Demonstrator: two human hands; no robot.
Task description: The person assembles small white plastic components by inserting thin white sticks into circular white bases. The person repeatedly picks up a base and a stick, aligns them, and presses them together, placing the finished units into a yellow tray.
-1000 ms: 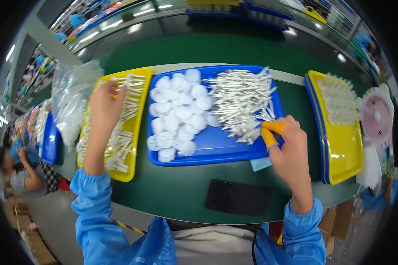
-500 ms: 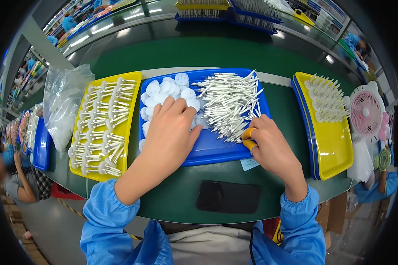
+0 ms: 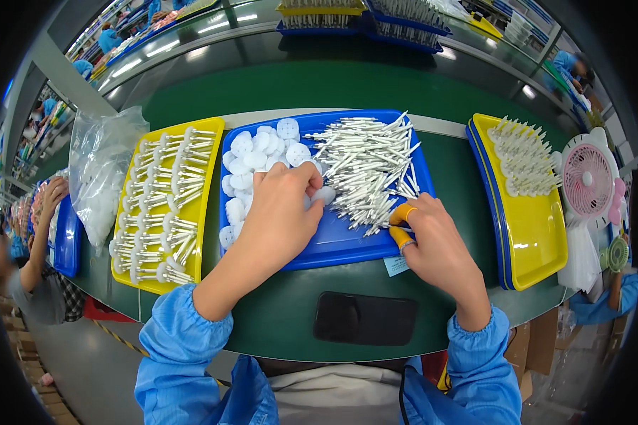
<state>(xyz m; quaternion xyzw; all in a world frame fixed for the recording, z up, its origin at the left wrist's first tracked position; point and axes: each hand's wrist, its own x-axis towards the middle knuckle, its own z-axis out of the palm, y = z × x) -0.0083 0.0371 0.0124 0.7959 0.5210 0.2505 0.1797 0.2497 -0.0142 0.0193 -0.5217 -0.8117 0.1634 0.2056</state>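
In the middle stands a blue tray [image 3: 347,248], with round white plastic discs [image 3: 252,152] heaped on its left and a pile of thin white sticks [image 3: 361,166] on its right. My left hand [image 3: 280,212] is over the discs, its thumb and forefinger closed on a white disc [image 3: 325,195]. At the tray's right front, my right hand [image 3: 436,241] wears orange finger cots [image 3: 402,214]. Its thumb and forefinger pinch a thin white stick whose tip points left, beside the pile; most of that stick is hidden.
A yellow tray [image 3: 204,212] of discs fitted with sticks lies left, beside a clear plastic bag [image 3: 103,170]. Stacked trays [image 3: 539,248] with similar pieces and a pink-white fan [image 3: 588,177] stand right. A black phone [image 3: 366,318] lies in front. A person [image 3: 39,276] is at far left.
My left hand has drawn back slightly from the heap, its fingers curling in, with a disc now at its fingertips. My right hand has hardly moved. The person at left has raised an arm.
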